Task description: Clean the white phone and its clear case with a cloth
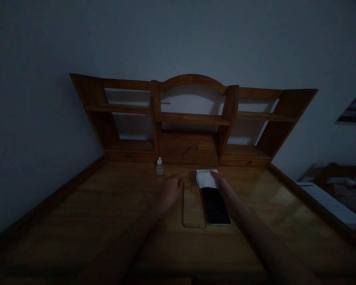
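Observation:
A black-screened smartphone (216, 208) lies flat on the wooden desk (112, 206). Across its far end rests a folded white tissue or cloth (206, 179), pinched at its right edge by my right hand (224, 186). Left of the phone is a clear phone case (194, 209), lying flat. My left hand (171, 190) is beside the case's upper left corner, its fingers loosely bent and somewhat apart, with nothing visible in them. In the dim light I cannot tell whether it touches the case. A small dropper-like bottle (160, 168) stands upright beyond the left hand.
A wooden shelf unit (192, 118) with open compartments and low drawers runs along the back of the desk. Raised wooden edges border both sides, including the left rail (47, 200). Past the right rail lies a pale flat sheet-like surface (329, 204).

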A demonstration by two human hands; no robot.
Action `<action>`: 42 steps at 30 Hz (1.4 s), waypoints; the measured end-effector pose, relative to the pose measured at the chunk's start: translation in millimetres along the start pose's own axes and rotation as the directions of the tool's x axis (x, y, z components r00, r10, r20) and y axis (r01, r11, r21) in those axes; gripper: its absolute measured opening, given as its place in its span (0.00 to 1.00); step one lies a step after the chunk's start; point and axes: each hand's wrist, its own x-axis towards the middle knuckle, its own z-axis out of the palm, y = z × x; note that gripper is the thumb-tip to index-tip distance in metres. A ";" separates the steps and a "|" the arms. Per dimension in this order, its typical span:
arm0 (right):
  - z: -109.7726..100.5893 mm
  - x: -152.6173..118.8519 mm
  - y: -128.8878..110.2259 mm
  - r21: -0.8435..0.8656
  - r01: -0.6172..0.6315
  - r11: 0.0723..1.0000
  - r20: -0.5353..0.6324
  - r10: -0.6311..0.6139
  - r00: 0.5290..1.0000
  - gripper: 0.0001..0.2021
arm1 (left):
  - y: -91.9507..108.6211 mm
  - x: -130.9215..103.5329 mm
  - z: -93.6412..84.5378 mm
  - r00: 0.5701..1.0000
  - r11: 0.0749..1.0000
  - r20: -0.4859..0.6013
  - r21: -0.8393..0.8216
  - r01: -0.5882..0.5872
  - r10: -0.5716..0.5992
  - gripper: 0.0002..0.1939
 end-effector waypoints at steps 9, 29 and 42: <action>-0.4 -0.5 -4.4 0.067 -0.095 0.993 -0.007 0.096 0.995 0.10 | 4.2 -8.9 9.5 0.997 0.962 0.057 -0.269 -0.034 0.052 0.11; -3.0 -2.1 -13.1 0.161 -0.105 0.981 0.062 0.096 0.993 0.13 | 9.8 6.7 21.0 0.989 0.625 0.091 -0.767 0.144 -0.116 0.15; 5.6 -8.4 -12.5 0.142 0.032 0.989 -0.119 -0.015 0.993 0.15 | 12.7 0.3 19.0 0.908 0.178 0.418 -0.895 0.410 0.010 0.10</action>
